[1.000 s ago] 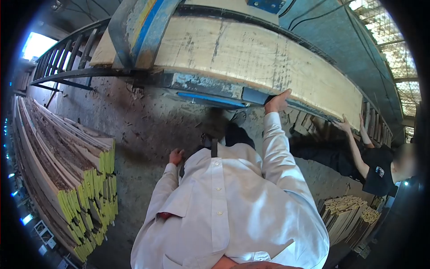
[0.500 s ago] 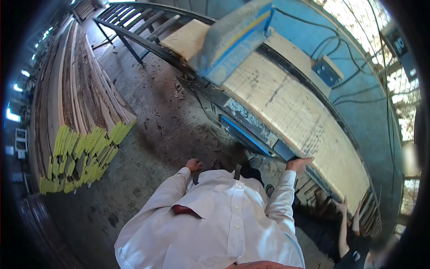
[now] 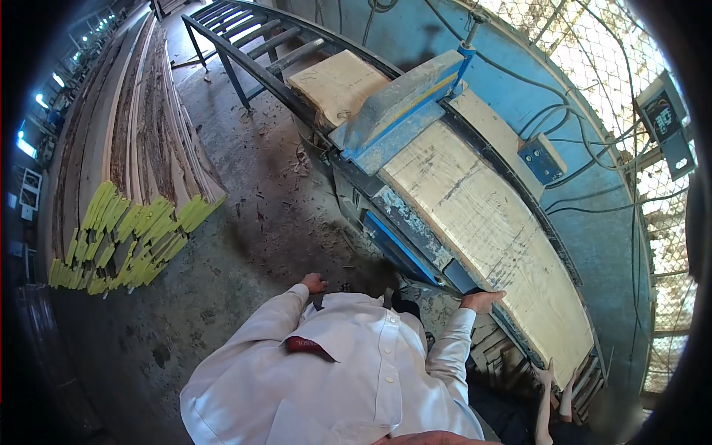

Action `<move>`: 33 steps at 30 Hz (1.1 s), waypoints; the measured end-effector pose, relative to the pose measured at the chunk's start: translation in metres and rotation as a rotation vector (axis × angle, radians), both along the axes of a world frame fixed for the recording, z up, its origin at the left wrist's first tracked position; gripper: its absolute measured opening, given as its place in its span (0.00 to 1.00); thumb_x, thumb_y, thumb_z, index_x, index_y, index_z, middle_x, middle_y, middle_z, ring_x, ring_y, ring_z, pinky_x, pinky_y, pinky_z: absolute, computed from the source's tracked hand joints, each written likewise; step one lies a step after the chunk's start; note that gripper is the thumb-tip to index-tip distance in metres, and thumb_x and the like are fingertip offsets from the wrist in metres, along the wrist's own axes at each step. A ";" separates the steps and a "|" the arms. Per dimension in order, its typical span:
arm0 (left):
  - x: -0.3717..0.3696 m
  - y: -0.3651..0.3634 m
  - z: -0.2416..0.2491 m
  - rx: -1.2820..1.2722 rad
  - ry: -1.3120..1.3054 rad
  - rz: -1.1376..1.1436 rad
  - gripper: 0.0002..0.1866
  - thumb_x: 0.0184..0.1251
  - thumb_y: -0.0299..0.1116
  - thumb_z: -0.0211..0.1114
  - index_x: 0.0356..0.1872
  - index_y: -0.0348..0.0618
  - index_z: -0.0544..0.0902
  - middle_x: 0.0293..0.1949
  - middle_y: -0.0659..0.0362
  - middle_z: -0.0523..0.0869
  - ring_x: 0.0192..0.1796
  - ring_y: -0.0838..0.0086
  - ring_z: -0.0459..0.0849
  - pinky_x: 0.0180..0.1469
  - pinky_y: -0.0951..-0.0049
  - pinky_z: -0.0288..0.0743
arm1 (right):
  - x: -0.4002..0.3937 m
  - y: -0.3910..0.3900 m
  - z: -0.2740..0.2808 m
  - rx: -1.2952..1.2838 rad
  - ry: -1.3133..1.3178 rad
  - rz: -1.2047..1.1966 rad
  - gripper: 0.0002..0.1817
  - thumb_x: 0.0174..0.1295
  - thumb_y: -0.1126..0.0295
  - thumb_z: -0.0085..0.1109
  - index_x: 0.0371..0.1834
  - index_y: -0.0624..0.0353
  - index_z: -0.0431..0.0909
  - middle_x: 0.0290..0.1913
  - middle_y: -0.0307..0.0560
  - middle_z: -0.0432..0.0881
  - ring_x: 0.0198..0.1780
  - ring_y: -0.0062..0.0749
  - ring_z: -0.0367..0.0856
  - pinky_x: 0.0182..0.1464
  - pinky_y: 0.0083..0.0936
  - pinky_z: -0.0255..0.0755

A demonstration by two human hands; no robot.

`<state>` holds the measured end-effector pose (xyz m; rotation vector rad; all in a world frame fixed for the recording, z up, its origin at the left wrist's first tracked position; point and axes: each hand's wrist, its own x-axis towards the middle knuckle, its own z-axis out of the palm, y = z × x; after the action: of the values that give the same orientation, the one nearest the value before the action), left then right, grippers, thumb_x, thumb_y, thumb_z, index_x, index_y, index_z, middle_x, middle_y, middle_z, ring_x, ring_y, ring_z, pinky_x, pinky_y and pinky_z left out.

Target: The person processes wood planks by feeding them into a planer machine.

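A wide pale wooden slab (image 3: 493, 215) lies on the machine bed and runs under a blue and grey guard (image 3: 404, 111); its far part comes out beyond the guard. My right hand (image 3: 483, 301) rests at the slab's near edge, thumb side against the wood; how its fingers lie underneath is hidden. My left hand (image 3: 315, 282) hangs beside my body over the floor, away from the slab, with its fingers curled and partly hidden. At the slab's near end, a co-worker's hands (image 3: 545, 373) touch the wood.
Long boards with yellow-painted ends (image 3: 119, 237) are stacked on the left. Beyond the guard stands a metal roller table (image 3: 259, 48). Cables hang along the blue wall (image 3: 593, 222) at right. Wood scraps litter the concrete floor (image 3: 222, 259).
The view has shifted, showing more of the wall and control box. Beyond the guard, the slab's far part looks slightly longer. My right hand stays at the slab's edge, its fingers less spread.
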<state>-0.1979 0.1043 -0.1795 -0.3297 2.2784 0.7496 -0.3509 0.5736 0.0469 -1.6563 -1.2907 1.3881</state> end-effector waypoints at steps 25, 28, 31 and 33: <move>0.036 -0.042 0.025 0.030 -0.032 0.072 0.28 0.67 0.54 0.64 0.52 0.35 0.86 0.54 0.40 0.86 0.58 0.47 0.84 0.60 0.55 0.76 | -0.005 0.016 -0.034 -0.040 0.343 -0.012 0.53 0.66 0.33 0.54 0.54 0.92 0.72 0.56 0.70 0.81 0.53 0.53 0.82 0.57 0.42 0.75; 0.043 -0.049 0.030 0.023 -0.037 0.149 0.27 0.68 0.52 0.64 0.51 0.35 0.86 0.52 0.40 0.87 0.57 0.46 0.85 0.59 0.54 0.77 | 0.000 0.015 -0.032 0.006 0.187 0.005 0.52 0.67 0.35 0.55 0.60 0.90 0.69 0.61 0.69 0.78 0.58 0.55 0.80 0.60 0.40 0.74; 0.054 -0.053 0.026 -0.003 0.087 0.209 0.25 0.66 0.53 0.65 0.47 0.38 0.89 0.47 0.42 0.89 0.54 0.48 0.86 0.58 0.54 0.77 | -0.002 0.011 -0.025 0.016 0.141 -0.032 0.52 0.67 0.34 0.54 0.59 0.89 0.70 0.60 0.69 0.79 0.57 0.54 0.80 0.60 0.40 0.73; 0.060 -0.056 0.027 0.010 0.081 0.205 0.25 0.66 0.53 0.64 0.47 0.37 0.89 0.48 0.42 0.89 0.54 0.48 0.86 0.58 0.54 0.77 | 0.001 0.009 -0.019 0.036 0.073 -0.033 0.52 0.66 0.33 0.54 0.57 0.89 0.72 0.59 0.71 0.80 0.56 0.56 0.81 0.59 0.42 0.73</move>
<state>-0.1381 0.0484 -0.1523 -0.5433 2.3397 0.8923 -0.3501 0.5823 0.0277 -1.5818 -1.2345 1.3846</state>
